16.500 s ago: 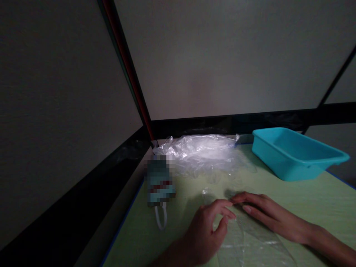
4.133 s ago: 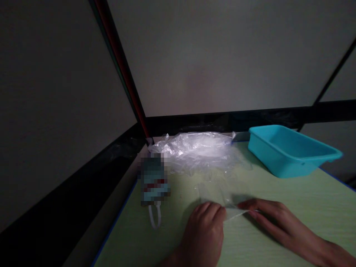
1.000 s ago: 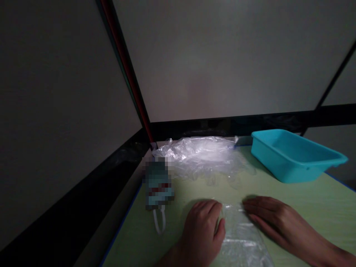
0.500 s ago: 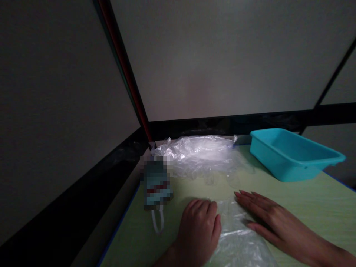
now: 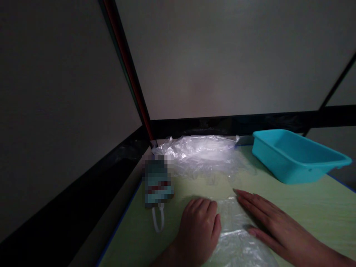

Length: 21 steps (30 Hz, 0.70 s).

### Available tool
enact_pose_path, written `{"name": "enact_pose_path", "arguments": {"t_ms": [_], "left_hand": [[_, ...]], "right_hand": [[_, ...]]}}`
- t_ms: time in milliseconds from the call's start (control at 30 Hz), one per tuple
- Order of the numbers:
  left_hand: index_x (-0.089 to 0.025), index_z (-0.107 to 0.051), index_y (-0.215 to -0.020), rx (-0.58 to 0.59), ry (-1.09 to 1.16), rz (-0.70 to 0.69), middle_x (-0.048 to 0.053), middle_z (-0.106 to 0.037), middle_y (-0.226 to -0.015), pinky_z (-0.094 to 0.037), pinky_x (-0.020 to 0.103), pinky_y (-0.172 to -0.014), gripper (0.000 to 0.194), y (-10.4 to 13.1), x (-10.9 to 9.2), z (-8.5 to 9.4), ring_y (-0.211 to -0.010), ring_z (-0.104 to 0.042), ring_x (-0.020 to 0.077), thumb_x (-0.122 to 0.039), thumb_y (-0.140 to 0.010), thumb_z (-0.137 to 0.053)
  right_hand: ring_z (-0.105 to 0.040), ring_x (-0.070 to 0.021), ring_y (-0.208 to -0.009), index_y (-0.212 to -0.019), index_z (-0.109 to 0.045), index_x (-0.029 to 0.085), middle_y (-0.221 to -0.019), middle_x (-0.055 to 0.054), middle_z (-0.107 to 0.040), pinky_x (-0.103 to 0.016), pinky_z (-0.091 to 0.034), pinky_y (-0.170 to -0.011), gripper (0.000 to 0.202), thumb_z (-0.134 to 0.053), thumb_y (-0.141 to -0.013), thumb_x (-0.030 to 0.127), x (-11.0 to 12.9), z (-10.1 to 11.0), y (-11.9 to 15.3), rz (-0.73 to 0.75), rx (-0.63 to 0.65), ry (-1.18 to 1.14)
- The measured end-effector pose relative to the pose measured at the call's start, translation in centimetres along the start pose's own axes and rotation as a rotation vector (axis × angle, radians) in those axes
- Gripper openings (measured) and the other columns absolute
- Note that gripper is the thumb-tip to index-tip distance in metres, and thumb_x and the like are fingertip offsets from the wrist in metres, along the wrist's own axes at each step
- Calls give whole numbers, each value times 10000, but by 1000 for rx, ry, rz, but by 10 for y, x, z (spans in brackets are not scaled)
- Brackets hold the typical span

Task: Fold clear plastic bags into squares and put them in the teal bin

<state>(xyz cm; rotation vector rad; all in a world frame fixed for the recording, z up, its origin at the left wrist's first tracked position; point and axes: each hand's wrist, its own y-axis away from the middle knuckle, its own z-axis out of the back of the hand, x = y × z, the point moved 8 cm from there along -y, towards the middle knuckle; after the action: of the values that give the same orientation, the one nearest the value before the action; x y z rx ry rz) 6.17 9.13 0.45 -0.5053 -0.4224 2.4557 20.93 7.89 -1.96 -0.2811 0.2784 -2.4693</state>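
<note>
A clear plastic bag point(image 5: 236, 239) lies flat on the table, running off the bottom of the view. At its left edge my left hand point(image 5: 198, 231) is closed, fingers curled under and thumb along the side; the fingertips are hidden. Flat along the bag's right edge rests my right hand point(image 5: 274, 220), open, with fingers stretched out and the thumb apart on the plastic. Behind both hands, a crumpled pile of clear plastic bags point(image 5: 200, 152) lies at the table's back edge.
A turquoise plastic basin point(image 5: 294, 167) stands at the back right. On the left lies a pixelated greenish item point(image 5: 158, 181) with a white loop point(image 5: 158, 222). The light green table point(image 5: 314, 207) meets pale wall panels point(image 5: 222, 59) at the back and left.
The view has shifted slightly, so the basin appears a little farther right. My right hand lies slightly flatter, its fingers closer to the plastic; my left hand stays put.
</note>
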Motion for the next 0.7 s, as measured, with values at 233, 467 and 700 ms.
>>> {"name": "enact_pose_path", "arguments": {"t_ms": [233, 467, 700], "left_hand": [[-162, -554, -804, -64, 158, 43, 58, -598, -789, -468, 374, -709, 168, -2, 7, 4, -767, -548, 212, -77, -715, -439], [-160, -544, -770, -103, 424, 193, 28, -581, -711, -444, 256, -609, 171, -2, 22, 2, -669, -548, 153, -60, -735, -409], [-139, -558, -744, -64, 758, 372, 39, -600, -707, -443, 224, -595, 117, -3, 28, -11, -674, -573, 149, -117, -758, -444]], "right_hand": [[-557, -215, -1049, -1121, -575, 262, -1144, -54, -597, -318, -498, -854, 296, -525, -832, 304, 28, 30, -4, 98, 143, -267], [-631, -176, -832, -790, -636, 246, -877, -21, -666, -252, -542, -686, 52, -596, -770, 219, 32, 31, 5, 77, 140, -489], [-622, -173, -761, -758, -628, 208, -800, -33, -663, -256, -519, -651, 44, -607, -737, 174, 28, 21, 3, 2, 252, -608]]}}
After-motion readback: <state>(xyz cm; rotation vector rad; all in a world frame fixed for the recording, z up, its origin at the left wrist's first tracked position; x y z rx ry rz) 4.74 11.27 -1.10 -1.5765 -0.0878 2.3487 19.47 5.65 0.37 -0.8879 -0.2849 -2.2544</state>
